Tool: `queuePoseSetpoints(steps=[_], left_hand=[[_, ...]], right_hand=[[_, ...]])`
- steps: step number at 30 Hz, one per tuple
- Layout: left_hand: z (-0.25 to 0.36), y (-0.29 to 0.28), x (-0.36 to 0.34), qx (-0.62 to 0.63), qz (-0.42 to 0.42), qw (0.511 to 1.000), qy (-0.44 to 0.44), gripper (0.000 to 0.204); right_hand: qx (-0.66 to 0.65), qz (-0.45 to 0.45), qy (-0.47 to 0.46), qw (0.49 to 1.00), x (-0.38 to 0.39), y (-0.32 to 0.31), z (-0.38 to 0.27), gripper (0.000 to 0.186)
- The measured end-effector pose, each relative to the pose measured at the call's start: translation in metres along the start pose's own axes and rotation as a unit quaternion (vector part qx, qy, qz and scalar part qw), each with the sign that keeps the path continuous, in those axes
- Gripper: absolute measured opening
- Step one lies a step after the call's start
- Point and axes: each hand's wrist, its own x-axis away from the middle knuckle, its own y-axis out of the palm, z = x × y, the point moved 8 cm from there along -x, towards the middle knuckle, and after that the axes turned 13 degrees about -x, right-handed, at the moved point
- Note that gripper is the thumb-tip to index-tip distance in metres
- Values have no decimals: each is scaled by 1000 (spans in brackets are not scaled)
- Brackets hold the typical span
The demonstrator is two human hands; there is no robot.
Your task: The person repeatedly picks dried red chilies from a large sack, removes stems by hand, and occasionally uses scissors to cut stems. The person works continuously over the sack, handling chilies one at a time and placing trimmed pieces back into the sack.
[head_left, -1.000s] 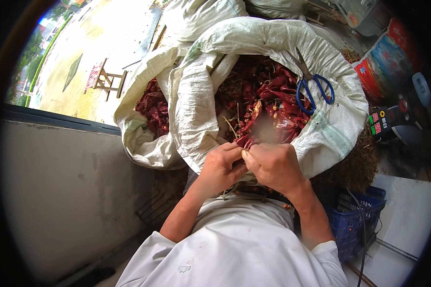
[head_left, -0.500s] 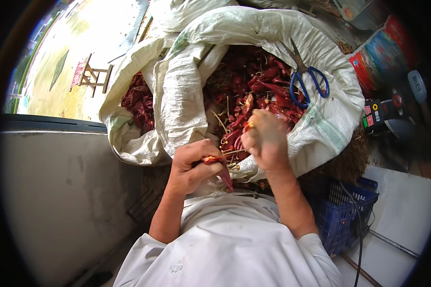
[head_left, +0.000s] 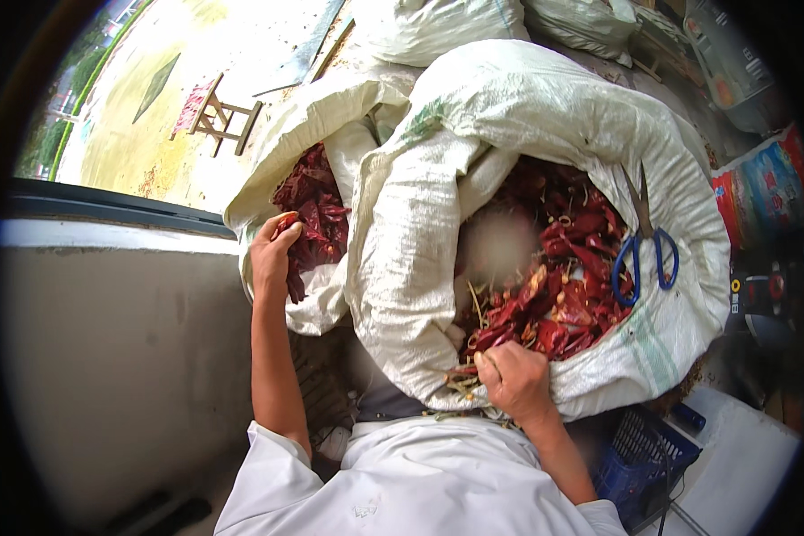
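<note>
My left hand (head_left: 272, 255) is at the smaller white sack (head_left: 277, 125) on the left, its thumb and fingers closed on a dried red chili (head_left: 286, 223) beside the chilies inside (head_left: 317, 210). My right hand (head_left: 514, 375) is closed low inside the near rim of the larger white sack (head_left: 402, 259), among red chilies (head_left: 581, 277) and pale stems (head_left: 473, 304); what it grips is hidden by the fingers. Blue-handled scissors (head_left: 638, 259) lie on that sack's right rim, blades pointing away from me. A hazy smudge blurs part of the larger sack's middle.
More white sacks (head_left: 438, 22) stand behind. At right are a colourful bag (head_left: 759, 188), a clear bin (head_left: 732, 62), a dark appliance (head_left: 768, 304) and a blue crate (head_left: 643, 464) with a cord. A wall (head_left: 125, 339) edges the left; a wooden stool (head_left: 214, 121) stands outside.
My left hand has moved forward and left to the smaller sack with a chili. My right hand rose, then came back down to the near rim. The view has shifted.
</note>
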Motion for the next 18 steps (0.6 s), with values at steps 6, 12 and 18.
queuePoseSetpoints(steps=[6,12,18], left_hand=[[-41,72,-122,-420,-19,907,27,62],[-83,214,-209,-421,-119,878,193,43],[-20,225,-205,-352,-89,910,199,40]], right_hand=[[5,-27,25,999,-2,3,13,13],[-6,-66,56,996,-9,6,18,16],[-5,-71,59,996,-18,6,23,17]])
